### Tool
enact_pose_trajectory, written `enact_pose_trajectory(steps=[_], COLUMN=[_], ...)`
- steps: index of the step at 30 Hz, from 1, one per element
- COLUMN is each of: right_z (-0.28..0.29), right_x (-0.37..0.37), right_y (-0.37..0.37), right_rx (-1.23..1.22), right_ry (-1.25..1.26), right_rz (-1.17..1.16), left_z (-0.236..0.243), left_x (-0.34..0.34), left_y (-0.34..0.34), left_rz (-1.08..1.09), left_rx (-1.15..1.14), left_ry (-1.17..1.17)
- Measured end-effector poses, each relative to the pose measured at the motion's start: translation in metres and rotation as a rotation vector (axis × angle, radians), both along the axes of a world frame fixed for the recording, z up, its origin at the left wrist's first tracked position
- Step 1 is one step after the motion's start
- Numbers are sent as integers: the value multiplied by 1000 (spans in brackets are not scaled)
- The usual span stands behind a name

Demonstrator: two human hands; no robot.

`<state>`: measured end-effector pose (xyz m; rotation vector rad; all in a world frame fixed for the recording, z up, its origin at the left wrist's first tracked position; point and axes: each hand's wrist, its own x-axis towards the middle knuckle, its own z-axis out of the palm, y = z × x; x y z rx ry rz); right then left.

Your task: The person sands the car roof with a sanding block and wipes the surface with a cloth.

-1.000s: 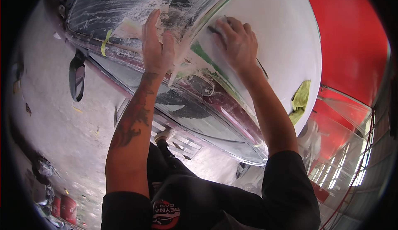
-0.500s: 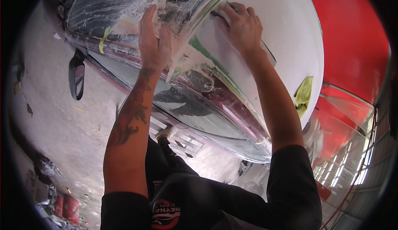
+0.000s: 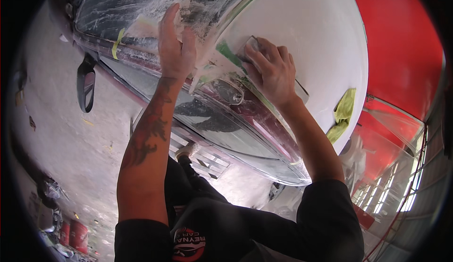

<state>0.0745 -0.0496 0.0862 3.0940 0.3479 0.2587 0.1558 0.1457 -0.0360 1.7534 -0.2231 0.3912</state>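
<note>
My left hand (image 3: 177, 49) lies along the dusty dark car surface (image 3: 113, 12), fingers extended and holding nothing. My right hand (image 3: 272, 73) is closed round a small grey pad (image 3: 251, 42) on the white-coated panel (image 3: 316, 26), beside a strip of green tape (image 3: 227, 53). Between and below my hands runs a maroon edge (image 3: 257, 122) with a dust-covered oval fitting (image 3: 227, 92). A yellow tape piece (image 3: 118, 44) crosses the dark surface's edge at left, and crumpled yellow-green masking (image 3: 343, 108) sits on the white panel's right edge.
A side mirror (image 3: 86, 82) sticks out at left over the dusty concrete floor (image 3: 71, 134). A red panel (image 3: 396, 35) stands at right, with plastic sheeting (image 3: 387, 144) below it. My foot is on a slatted platform (image 3: 210, 165); red containers (image 3: 78, 236) lie at lower left.
My right hand with the pad has moved down toward me along the white panel since half a second ago. My left hand is slightly higher than a second ago.
</note>
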Motion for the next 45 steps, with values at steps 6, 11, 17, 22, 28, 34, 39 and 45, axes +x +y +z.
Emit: enact_pose_trajectory(steps=[6, 11, 17, 22, 28, 34, 39, 45], right_z=[-10, 5, -10, -4, -11, -3, -5, -1], right_x=[47, -14, 31, -8, 27, -18, 15, -9], right_y=[-9, -7, -2, -4, -3, -8, 1, 4], right_rx=[-43, 10, -29, -7, 0, 36, 32, -1], right_ry=[-90, 27, -49, -16, -57, 4, -16, 22], right_rz=[45, 50, 79, 114, 152, 139, 133, 120], left_z=[3, 2, 6, -3, 1, -3, 5, -5], left_x=[1, -2, -2, 1, 3, 2, 2, 0], left_y=[-8, 2, -9, 0, -10, -1, -9, 1], left_rz=[-24, -62, -63, -10, 1, 9, 6, 17], left_rx=[-38, -60, -17, -11, 13, -1, -4, -15], left_ry=[-26, 22, 43, -49, -82, -86, -60, -25])
